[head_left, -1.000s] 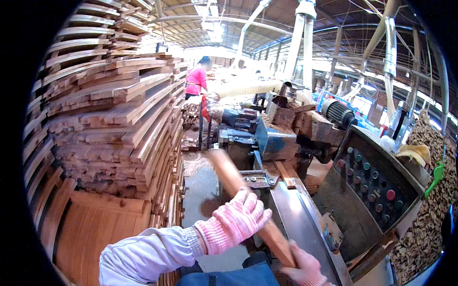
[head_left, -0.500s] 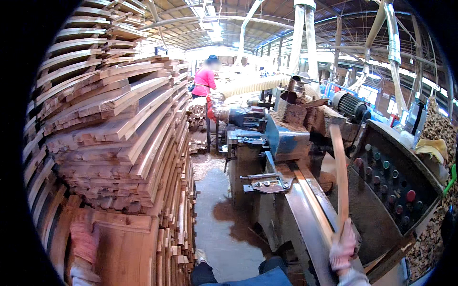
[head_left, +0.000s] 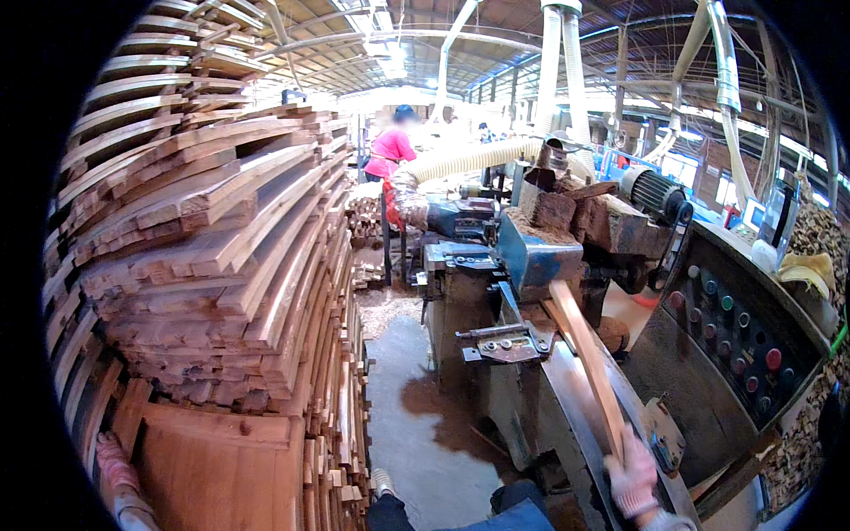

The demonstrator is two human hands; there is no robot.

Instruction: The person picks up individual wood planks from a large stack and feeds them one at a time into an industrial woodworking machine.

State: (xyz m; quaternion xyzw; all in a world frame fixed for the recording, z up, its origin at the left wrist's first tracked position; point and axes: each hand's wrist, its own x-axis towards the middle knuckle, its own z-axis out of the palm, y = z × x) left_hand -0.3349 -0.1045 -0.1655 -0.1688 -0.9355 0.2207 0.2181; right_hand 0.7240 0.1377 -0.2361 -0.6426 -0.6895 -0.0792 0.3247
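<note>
My right hand [head_left: 632, 478], in a pinkish-white glove, is closed round the near end of a long wooden strip [head_left: 589, 361]. The strip slants away from me over the metal bed [head_left: 580, 420] of a woodworking machine. Its far end is beside the blue, sawdust-covered housing [head_left: 537, 257]. Another narrow strip [head_left: 560, 320] lies partly behind it on the bed. Low on the left, my gloved left hand [head_left: 118, 466] rests with its fingers stretched out against the edge of the stacked wood, next to an upright-looking strip [head_left: 133, 409] and a wide reddish board [head_left: 212, 465].
Tall stacks of boards [head_left: 204, 257] rise along the left. A control panel [head_left: 730, 327] with coloured buttons stands right of the bed, near a motor [head_left: 653, 195] and a ribbed hose [head_left: 478, 161]. A person in pink [head_left: 390, 152] stands farther off. Wood offcuts [head_left: 797, 469] are heaped at right.
My right hand has lowered the strip's far end leftward and down from a raised position to the machine bed. My left hand has moved left across the stack. The view has shifted slightly.
</note>
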